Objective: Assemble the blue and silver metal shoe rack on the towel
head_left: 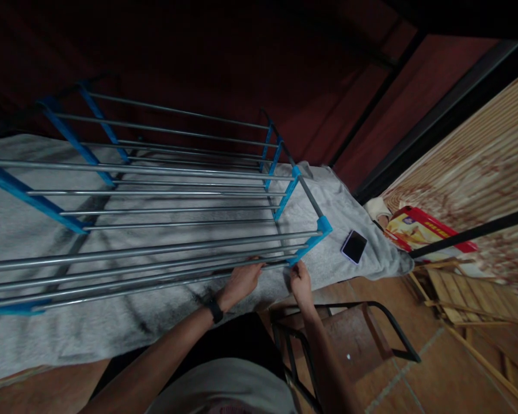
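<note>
A rack of grey metal tubes [168, 250] with blue plastic end pieces [323, 225] lies across a grey cloth. My left hand [244, 280], with a dark band on its wrist, has its fingers around the lowest front tube near the rack's right end. Close beside it, my right hand [301, 282] is closed at the bottom of the nearest blue end piece. What its fingers pinch there is too small to make out.
The grey cloth [349, 198] covers the surface under the rack. A phone [354, 247] lies right of the rack. A metal-framed stool [358, 339] stands below my right arm. Farther right are a red and yellow package [423, 230] and a folded wooden chair [479, 296].
</note>
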`<action>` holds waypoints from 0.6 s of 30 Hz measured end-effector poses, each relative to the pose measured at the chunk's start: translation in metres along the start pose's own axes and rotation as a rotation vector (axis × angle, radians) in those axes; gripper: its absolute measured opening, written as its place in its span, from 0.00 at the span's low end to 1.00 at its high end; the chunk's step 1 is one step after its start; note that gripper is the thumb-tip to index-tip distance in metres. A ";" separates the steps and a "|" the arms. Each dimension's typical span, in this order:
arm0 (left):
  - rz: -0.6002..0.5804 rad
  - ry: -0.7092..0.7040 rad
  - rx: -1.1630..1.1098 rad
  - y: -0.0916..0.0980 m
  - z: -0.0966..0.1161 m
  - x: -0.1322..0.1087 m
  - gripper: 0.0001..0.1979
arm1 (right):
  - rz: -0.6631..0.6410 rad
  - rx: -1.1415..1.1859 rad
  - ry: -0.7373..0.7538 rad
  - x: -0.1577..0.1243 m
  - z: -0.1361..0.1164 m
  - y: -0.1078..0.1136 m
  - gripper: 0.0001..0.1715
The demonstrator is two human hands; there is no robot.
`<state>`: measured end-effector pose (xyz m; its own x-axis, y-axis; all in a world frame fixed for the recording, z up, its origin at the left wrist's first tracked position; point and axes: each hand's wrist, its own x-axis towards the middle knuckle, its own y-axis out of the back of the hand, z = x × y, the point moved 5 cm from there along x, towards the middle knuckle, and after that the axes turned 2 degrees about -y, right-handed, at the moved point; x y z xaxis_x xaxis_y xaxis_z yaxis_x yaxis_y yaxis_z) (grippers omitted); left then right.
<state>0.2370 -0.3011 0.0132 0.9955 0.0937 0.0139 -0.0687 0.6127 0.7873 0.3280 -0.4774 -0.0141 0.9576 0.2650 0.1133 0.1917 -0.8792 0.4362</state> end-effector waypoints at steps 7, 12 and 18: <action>0.019 -0.089 -0.027 -0.002 -0.004 0.001 0.23 | -0.007 0.005 -0.027 -0.001 -0.002 0.000 0.18; 0.011 -0.054 -0.013 -0.005 -0.007 0.000 0.19 | -0.012 0.022 -0.040 -0.002 -0.004 -0.001 0.17; 0.002 -0.064 -0.012 -0.008 -0.005 0.002 0.20 | -0.045 0.054 -0.050 0.000 -0.002 0.000 0.16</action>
<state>0.2390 -0.3021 0.0037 0.9975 0.0443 0.0551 -0.0707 0.6218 0.7800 0.3272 -0.4769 -0.0127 0.9570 0.2858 0.0495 0.2447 -0.8872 0.3912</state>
